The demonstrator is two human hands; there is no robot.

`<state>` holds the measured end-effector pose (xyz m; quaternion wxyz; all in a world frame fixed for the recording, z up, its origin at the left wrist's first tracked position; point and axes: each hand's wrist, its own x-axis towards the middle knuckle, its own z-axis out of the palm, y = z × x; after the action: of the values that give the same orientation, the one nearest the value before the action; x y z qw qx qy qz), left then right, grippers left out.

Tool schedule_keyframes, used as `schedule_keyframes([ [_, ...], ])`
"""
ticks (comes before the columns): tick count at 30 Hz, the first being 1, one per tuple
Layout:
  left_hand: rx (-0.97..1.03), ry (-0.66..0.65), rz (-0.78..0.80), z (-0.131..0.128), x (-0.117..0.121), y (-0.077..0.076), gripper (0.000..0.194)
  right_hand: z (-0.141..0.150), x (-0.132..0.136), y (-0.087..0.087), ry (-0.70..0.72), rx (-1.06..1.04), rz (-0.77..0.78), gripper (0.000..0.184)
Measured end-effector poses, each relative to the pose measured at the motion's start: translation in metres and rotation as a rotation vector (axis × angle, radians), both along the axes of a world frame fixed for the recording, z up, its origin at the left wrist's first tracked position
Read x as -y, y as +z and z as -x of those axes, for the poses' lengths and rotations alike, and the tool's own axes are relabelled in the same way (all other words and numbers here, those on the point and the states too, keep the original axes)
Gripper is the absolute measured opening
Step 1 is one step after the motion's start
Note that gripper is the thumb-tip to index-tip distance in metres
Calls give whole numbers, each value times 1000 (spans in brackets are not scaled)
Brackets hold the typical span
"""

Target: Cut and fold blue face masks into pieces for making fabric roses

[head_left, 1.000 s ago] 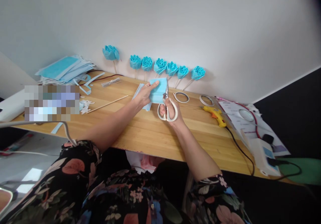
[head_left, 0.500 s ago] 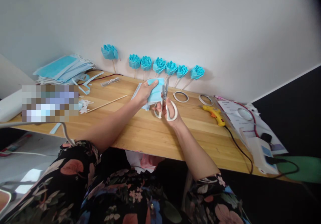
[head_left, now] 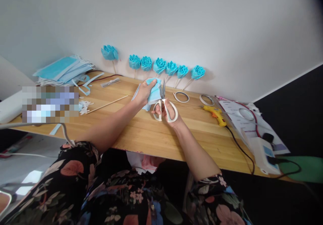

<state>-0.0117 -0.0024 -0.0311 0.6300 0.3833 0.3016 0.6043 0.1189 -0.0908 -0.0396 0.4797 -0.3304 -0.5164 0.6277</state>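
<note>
A piece of blue face mask fabric (head_left: 155, 91) is pinched in my left hand (head_left: 144, 92), thumb on top. My right hand (head_left: 169, 112) has its fingers through the white handles of a pair of scissors (head_left: 163, 95). The parted blades stand upright at the fabric's right edge, which looks uneven. Under my left hand, more pale blue mask material (head_left: 146, 107) lies on the table. Behind the hands, several blue rose-shaped flowers (head_left: 159, 65) on thin sticks lean along the wall.
At the left are a stack of masks (head_left: 63, 68), cut strips (head_left: 87, 87) and a thin wooden stick (head_left: 108, 104). Two tape rolls (head_left: 181, 97) lie behind my right hand. A yellow glue gun (head_left: 214, 114) with its black cord is farther right, near a white power box (head_left: 264, 156).
The scissor blades have parted and shifted slightly left along with the fabric. The fabric's right side has become narrower and uneven. My left hand keeps its hold.
</note>
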Motion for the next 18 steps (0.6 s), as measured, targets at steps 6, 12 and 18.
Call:
schedule_keyframes([
  [6,45,45,-46,1,-2,2,33,-2,0,-2,13,28,20,64],
  [12,57,62,19,4,1,11,31,-1,4,0,29,-15,26,66],
  [18,69,41,15,2,2,8,33,-1,4,0,14,-24,16,63],
])
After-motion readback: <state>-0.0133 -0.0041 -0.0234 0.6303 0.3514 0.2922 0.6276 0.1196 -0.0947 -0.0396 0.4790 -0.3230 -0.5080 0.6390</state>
